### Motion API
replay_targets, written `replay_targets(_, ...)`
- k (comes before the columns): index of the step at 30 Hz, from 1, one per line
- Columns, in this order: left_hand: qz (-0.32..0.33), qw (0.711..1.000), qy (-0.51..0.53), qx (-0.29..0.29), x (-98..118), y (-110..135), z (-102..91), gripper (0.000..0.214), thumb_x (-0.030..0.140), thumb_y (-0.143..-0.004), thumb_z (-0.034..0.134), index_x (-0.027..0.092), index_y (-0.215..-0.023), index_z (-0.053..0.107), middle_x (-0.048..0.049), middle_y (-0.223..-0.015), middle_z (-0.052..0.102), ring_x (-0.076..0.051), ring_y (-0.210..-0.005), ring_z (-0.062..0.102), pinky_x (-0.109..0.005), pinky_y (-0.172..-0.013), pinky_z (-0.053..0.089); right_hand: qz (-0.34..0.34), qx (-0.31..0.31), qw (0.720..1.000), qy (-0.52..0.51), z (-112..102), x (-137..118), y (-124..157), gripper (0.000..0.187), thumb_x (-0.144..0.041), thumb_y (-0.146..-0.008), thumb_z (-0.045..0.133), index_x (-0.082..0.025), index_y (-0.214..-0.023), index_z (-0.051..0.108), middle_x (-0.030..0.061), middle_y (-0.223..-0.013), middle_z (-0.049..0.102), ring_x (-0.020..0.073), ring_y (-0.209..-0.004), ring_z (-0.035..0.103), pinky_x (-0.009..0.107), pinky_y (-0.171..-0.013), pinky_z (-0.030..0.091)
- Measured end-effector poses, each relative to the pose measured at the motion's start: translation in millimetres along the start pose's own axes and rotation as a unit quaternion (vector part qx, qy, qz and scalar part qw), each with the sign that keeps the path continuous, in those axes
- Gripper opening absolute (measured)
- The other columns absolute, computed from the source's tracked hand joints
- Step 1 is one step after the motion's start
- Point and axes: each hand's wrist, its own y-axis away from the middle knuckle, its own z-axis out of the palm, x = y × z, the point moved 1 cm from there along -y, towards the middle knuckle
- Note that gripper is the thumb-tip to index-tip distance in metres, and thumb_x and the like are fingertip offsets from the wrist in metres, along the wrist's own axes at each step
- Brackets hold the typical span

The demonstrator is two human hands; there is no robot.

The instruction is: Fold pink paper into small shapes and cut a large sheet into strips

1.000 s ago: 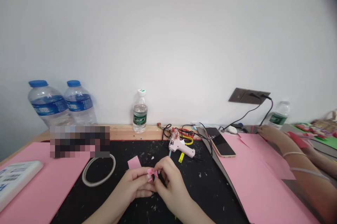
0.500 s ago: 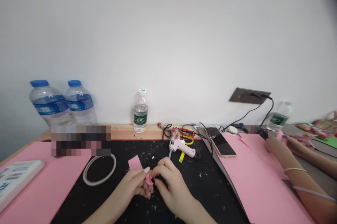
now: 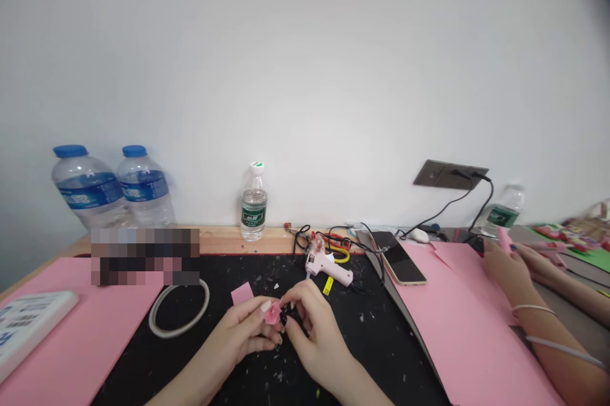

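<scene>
My left hand (image 3: 243,333) and my right hand (image 3: 312,330) meet low over the black mat (image 3: 372,336). Together they pinch a small pink paper piece (image 3: 273,313) between their fingertips; its shape looks rolled or folded. A loose pink paper square (image 3: 241,293) lies on the mat just beyond my left hand. Beyond my right hand a pink glue gun (image 3: 328,266) lies on its side.
A tape ring (image 3: 179,307) lies left of my hands. Pink sheets (image 3: 71,342) (image 3: 457,317) flank the mat. Three bottles (image 3: 90,190) (image 3: 143,187) (image 3: 253,203) stand by the wall. A phone (image 3: 399,258) and cables lie right. Another person's hands (image 3: 505,263) hold something pink at far right.
My fingers have turned the pink piece and lifted it slightly. The other person's hands drew together and now hold a pink piece.
</scene>
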Motion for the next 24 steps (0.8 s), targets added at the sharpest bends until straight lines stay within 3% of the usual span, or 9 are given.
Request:
replay_targets(5, -0.006, 1.000, -0.005, 0.009, -1.7, 0.1, -0.7, 0.028, 0.036, -0.075, 0.062, 0.019, -0.097, 0.063, -0.0053, -0.090, 0.067, -0.017, -0.080, 0.062, -0.032, -0.078, 0.048, -0.006, 0.000, 1.000, -0.002, 3.2, -0.1, 0.0, 0.027, 0.000, -0.070, 0.046, -0.019, -0.088, 0.052, 0.0015, -0.086, 0.046, 0.0138, -0.073, 0.046, 0.023, -0.062, 0.037)
replay_targets(16, 0.019, 0.999, -0.042, -0.023, -1.6, 0.3, 2.7, 0.029, 0.035, -0.076, 0.060, 0.020, -0.101, 0.062, -0.0065, -0.099, 0.067, -0.021, -0.091, 0.061, -0.036, -0.086, 0.046, -0.002, 0.003, 1.000, -0.007, 7.7, 1.6, 0.3, 0.028, 0.004, -0.067, 0.044, -0.018, -0.082, 0.051, 0.0002, -0.082, 0.044, 0.0126, -0.073, 0.046, 0.022, -0.062, 0.037)
replay_targets(24, 0.043, 0.996, -0.078, -0.012, -2.2, 0.3, 5.8, 0.024, 0.037, -0.078, 0.057, 0.018, -0.088, 0.068, -0.0023, -0.080, 0.066, -0.019, -0.078, 0.060, -0.035, -0.079, 0.049, -0.019, -0.014, 1.000, -0.012, 4.8, 0.9, -1.1, 0.025, 0.002, -0.068, 0.046, -0.018, -0.081, 0.053, 0.0001, -0.082, 0.042, 0.0119, -0.072, 0.046, 0.022, -0.063, 0.037)
